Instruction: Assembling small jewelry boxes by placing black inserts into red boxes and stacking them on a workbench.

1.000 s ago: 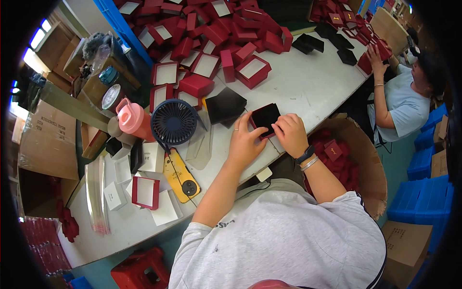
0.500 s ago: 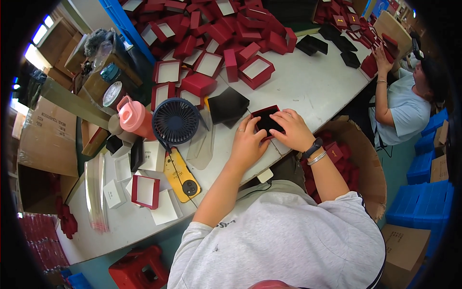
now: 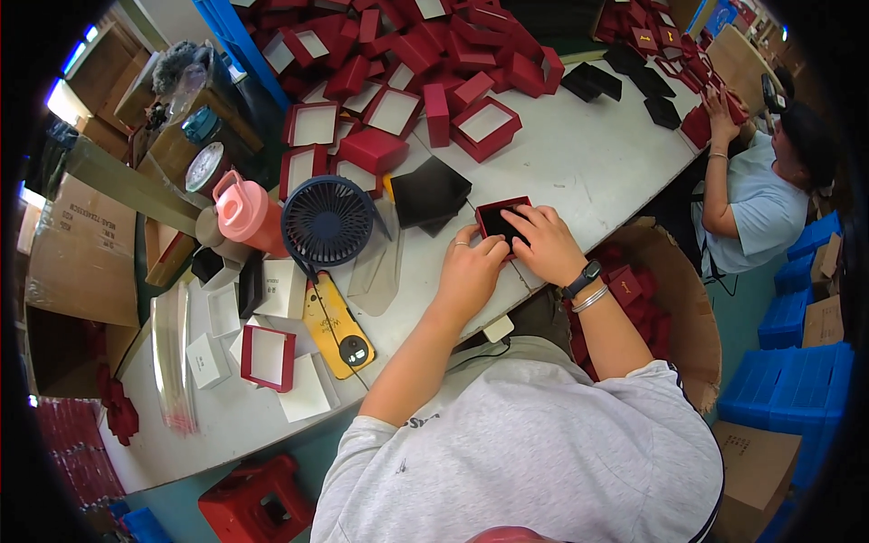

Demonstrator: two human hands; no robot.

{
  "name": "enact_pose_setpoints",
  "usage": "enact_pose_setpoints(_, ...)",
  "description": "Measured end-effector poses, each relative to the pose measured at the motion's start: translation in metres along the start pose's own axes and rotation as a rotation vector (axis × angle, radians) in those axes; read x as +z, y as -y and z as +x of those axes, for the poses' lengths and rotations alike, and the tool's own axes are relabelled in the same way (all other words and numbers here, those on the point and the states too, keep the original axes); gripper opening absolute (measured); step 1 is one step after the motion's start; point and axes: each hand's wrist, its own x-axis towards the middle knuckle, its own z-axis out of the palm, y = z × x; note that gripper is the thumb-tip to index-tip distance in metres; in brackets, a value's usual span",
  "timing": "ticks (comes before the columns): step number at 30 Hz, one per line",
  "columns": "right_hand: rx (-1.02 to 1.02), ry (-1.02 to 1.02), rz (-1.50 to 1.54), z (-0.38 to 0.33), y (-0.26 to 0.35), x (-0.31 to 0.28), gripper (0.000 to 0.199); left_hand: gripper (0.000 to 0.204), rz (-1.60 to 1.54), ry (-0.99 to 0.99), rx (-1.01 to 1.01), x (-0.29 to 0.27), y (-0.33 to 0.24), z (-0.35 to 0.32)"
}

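Note:
A small red box (image 3: 493, 215) with a black insert lies on the white table (image 3: 588, 163) near its front edge. My left hand (image 3: 471, 271) rests against the box's near side, fingers curled on its rim. My right hand (image 3: 541, 242), with a dark watch and a bracelet on the wrist, covers the box from the right and presses fingers onto the black insert. A stack of black inserts (image 3: 430, 193) lies just left of the box.
A heap of red boxes (image 3: 398, 63) fills the table's far side. A dark blue fan (image 3: 328, 220), pink bottle (image 3: 246, 211), yellow phone (image 3: 333, 326) and white cards lie to the left. Another person (image 3: 760, 181) works at the right. A round bin (image 3: 674, 308) holds red boxes.
The black insert that I held up in both hands now sits down inside the red box on the table. Both hands have dropped onto the box.

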Motion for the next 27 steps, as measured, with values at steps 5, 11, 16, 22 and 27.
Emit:
enact_pose_setpoints(5, -0.150, -0.141, -0.066, -0.002, 0.000, 0.007, 0.044, 0.020, 0.014, -0.031, -0.003, 0.001, -0.002, 0.000)
enact_pose_setpoints(11, 0.047, -0.334, 0.232, -0.020, 0.009, 0.018, 0.032, 0.027, -0.031, -0.017, -0.028, -0.002, -0.005, -0.002)
enact_pose_setpoints(16, -0.114, -0.298, 0.031, -0.022, 0.007, 0.006, 0.032, 0.039, 0.001, -0.020, -0.072, -0.008, -0.007, -0.001)
enact_pose_setpoints(22, -0.190, -0.264, 0.000, -0.032, -0.002, 0.007, 0.025, 0.044, -0.021, -0.097, -0.113, -0.013, -0.005, 0.003)
enact_pose_setpoints(27, -0.002, -0.408, -0.249, -0.024, -0.041, -0.004, 0.030, 0.046, 0.080, -0.404, -0.208, -0.025, 0.006, 0.004)
